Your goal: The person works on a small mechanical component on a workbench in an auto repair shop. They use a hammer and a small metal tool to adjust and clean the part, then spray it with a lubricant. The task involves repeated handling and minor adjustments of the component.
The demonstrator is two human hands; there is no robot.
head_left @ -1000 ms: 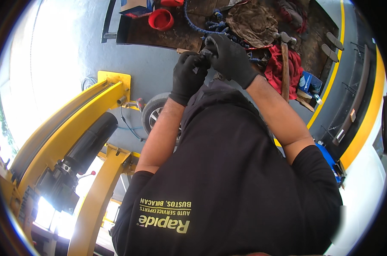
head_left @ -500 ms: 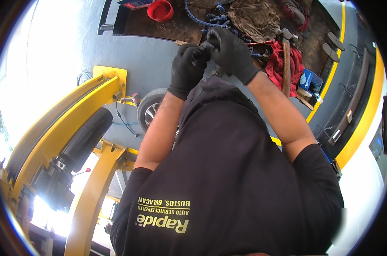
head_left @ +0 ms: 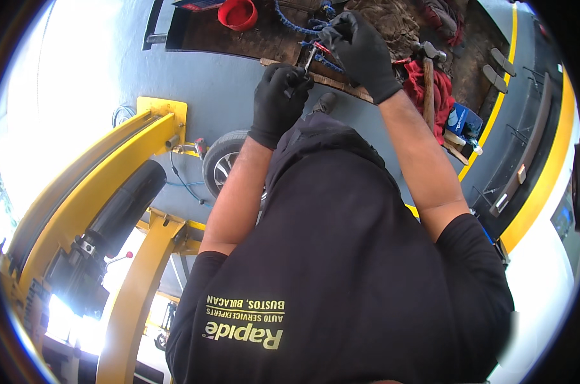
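Both hands wear black gloves. My left hand [head_left: 278,99] is closed around a slim metal piece [head_left: 310,60] that sticks up past its fingertips toward the workbench. The kind of this piece cannot be made out. My right hand [head_left: 362,54] is held up and to the right of it, apart from the left, over the bench's near edge. Its fingers are bent together in a pinch, and whatever they may hold is hidden. Behind the hands, a blue braided rope [head_left: 293,24] lies on the brown workbench [head_left: 200,35].
On the bench are a red round container [head_left: 237,15], a brown rag [head_left: 389,25], a red cloth [head_left: 438,96] and a wooden-handled hammer [head_left: 429,86]. A wheel [head_left: 223,160] is on the floor to the left, beside a yellow lift [head_left: 104,160].
My right hand has moved away from the left, up and to the right. The metal piece in my left hand now shows between them.
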